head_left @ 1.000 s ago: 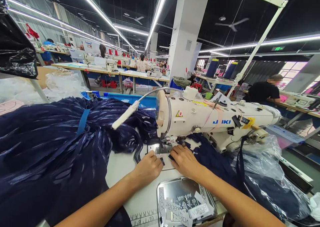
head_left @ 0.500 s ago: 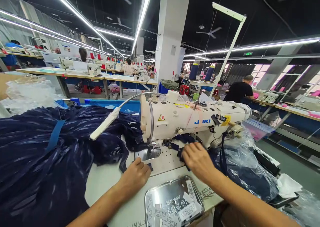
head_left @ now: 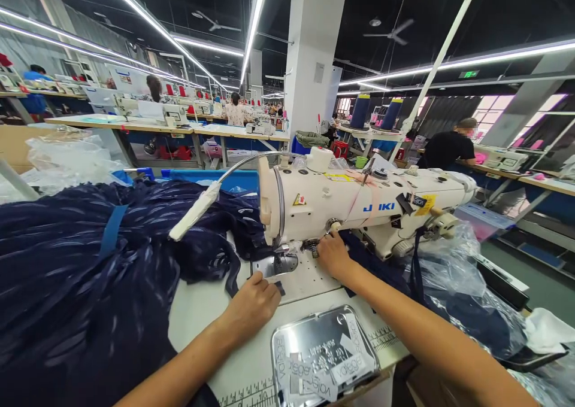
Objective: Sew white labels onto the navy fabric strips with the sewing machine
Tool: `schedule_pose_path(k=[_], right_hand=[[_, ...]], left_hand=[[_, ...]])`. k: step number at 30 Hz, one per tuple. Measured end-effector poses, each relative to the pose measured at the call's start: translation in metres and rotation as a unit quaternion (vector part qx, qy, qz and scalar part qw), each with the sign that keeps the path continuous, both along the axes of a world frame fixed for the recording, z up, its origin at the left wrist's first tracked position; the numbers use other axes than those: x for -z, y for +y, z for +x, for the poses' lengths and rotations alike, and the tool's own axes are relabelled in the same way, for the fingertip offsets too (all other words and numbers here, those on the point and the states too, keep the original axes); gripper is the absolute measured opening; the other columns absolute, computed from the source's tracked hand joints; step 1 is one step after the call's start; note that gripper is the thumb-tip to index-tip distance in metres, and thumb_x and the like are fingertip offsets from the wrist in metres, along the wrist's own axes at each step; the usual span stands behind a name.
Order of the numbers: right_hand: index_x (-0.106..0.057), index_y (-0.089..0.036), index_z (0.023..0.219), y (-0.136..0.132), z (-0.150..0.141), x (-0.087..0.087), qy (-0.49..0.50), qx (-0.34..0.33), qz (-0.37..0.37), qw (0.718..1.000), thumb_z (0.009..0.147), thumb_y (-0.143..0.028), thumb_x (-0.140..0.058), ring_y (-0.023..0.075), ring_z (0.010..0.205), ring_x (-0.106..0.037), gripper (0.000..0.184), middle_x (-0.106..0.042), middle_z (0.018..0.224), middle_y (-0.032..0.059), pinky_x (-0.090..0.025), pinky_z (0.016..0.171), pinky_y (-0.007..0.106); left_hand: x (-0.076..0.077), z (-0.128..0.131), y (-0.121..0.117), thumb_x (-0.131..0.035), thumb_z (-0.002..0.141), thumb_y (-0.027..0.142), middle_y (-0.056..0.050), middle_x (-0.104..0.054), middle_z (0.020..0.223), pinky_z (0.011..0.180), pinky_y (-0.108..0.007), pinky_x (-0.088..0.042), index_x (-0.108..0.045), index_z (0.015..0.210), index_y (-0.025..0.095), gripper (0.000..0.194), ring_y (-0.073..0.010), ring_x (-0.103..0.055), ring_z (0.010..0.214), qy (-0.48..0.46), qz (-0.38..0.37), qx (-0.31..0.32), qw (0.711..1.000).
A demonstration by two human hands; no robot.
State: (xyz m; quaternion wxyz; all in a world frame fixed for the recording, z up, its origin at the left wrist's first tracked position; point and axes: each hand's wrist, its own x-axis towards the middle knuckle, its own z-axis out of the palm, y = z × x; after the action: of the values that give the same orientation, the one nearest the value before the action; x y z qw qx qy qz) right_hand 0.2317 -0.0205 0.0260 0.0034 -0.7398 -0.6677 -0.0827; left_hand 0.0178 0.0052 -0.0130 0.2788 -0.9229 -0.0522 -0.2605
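Observation:
A white sewing machine [head_left: 309,200] marked JUKI stands in front of me. My left hand [head_left: 257,299] is closed at the bed's front edge, just below the metal needle plate [head_left: 287,264]. A small dark fabric piece [head_left: 280,286] sticks out beside its fingers. My right hand [head_left: 335,256] is raised against the machine's front, its curled fingertips by a small knob [head_left: 335,225]; what they grip is hidden. Navy fabric [head_left: 363,254] runs behind that wrist under the arm. A metal tray [head_left: 321,329] holding printed labels [head_left: 353,365] lies in front of the bed.
A big heap of navy fabric strips [head_left: 76,275], tied with a blue band [head_left: 113,230], covers the left side. A white-wrapped lamp neck [head_left: 195,210] juts over it. Plastic bags [head_left: 467,275] lie at right. A person in black [head_left: 449,148] sits at another machine.
My right hand has moved up and slightly left, from the navy fabric on the bed to the machine's front by the knob. My left hand keeps its place at the bed; the view has shifted.

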Motion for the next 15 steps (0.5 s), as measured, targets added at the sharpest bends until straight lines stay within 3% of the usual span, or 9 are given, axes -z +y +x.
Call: schedule_pose_path(k=[4, 9, 12, 15], right_hand=[[-0.064, -0.014, 0.091, 0.001, 0.003, 0.004, 0.062, 0.021, -0.001, 0.998, 0.083, -0.01, -0.04, 0.0201, 0.079, -0.06, 0.026, -0.067, 0.084, 0.0106, -0.036, 0.068, 0.028], [-0.06, -0.019, 0.097, -0.017, 0.001, 0.011, 0.126, 0.025, -0.023, 0.991, 0.087, -0.025, -0.039, 0.0156, 0.067, -0.06, 0.024, -0.066, 0.072, 0.0025, -0.035, 0.053, 0.022], [-0.055, -0.016, 0.108, -0.03, 0.003, 0.012, 0.123, 0.026, -0.009, 0.992, 0.087, -0.028, -0.042, 0.0193, 0.07, -0.06, 0.027, -0.065, 0.073, 0.0055, -0.036, 0.058, 0.026], [-0.056, -0.017, 0.104, -0.04, 0.007, 0.012, 0.096, -0.071, 0.059, 0.991, 0.084, -0.02, -0.048, 0.0207, 0.08, -0.057, 0.022, -0.063, 0.083, 0.0073, -0.037, 0.069, 0.03]], left_hand=[[0.001, 0.001, 0.001, -0.034, 0.08, -0.002, -0.002, -0.051, 0.055, 0.058, -0.031, -0.026, -0.047, 0.056, 0.014, 0.032, -0.0148, -0.041, 0.048, 0.006, 0.001, -0.001, 1.0], [0.002, 0.001, 0.001, -0.036, 0.079, -0.002, -0.002, -0.051, 0.056, 0.059, -0.03, -0.026, -0.048, 0.057, 0.013, 0.03, -0.0147, -0.042, 0.049, 0.013, 0.003, -0.003, 1.0], [0.001, 0.002, 0.001, -0.036, 0.079, -0.002, -0.002, -0.052, 0.056, 0.058, -0.03, -0.025, -0.048, 0.057, 0.013, 0.03, -0.0148, -0.043, 0.049, 0.01, 0.002, -0.004, 1.0], [0.001, 0.002, 0.001, -0.036, 0.079, -0.003, -0.002, -0.051, 0.056, 0.058, -0.03, -0.025, -0.047, 0.056, 0.014, 0.03, -0.0149, -0.043, 0.049, 0.013, 0.004, -0.006, 1.0]])
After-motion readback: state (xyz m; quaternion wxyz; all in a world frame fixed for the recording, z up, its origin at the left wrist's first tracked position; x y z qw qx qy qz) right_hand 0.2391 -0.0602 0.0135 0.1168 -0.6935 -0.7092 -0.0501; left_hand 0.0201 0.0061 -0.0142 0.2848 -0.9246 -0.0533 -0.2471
